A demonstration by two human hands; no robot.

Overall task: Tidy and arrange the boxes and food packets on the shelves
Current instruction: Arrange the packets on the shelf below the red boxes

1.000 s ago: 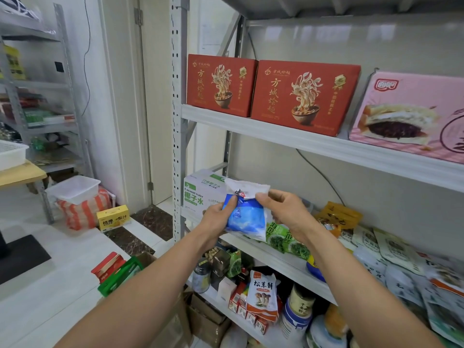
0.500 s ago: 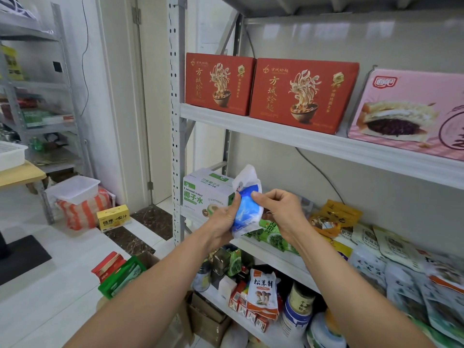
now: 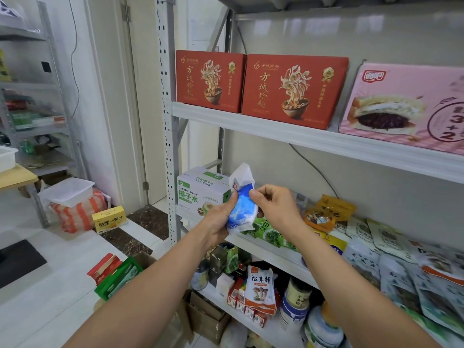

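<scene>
Blue-and-white plastic food packet (image 3: 242, 205) held upright in front of the middle shelf (image 3: 281, 249), left hand (image 3: 221, 217) gripping its left edge, right hand (image 3: 275, 207) pinching its right side, white-and-green coconut water box (image 3: 200, 190) just behind, green packets (image 3: 271, 233) lying beneath.

White wall (image 3: 326, 33), pale tile floor (image 3: 50, 285), cream door (image 3: 148, 109), 2nd rack (image 3: 25, 36) left.

Storeroom for food stock, tall grey metal rack (image 3: 301, 138) on the right loaded with red noodle boxes (image 3: 293, 91), a pink cake box (image 3: 401, 106), loose food packets (image 3: 391, 272) and jars (image 3: 297, 291), second rack (image 3: 51, 71) far left, cartons (image 3: 109, 219) and a white tub (image 3: 67, 190) on the tiled floor (image 3: 50, 297) by a door (image 3: 148, 96)
</scene>
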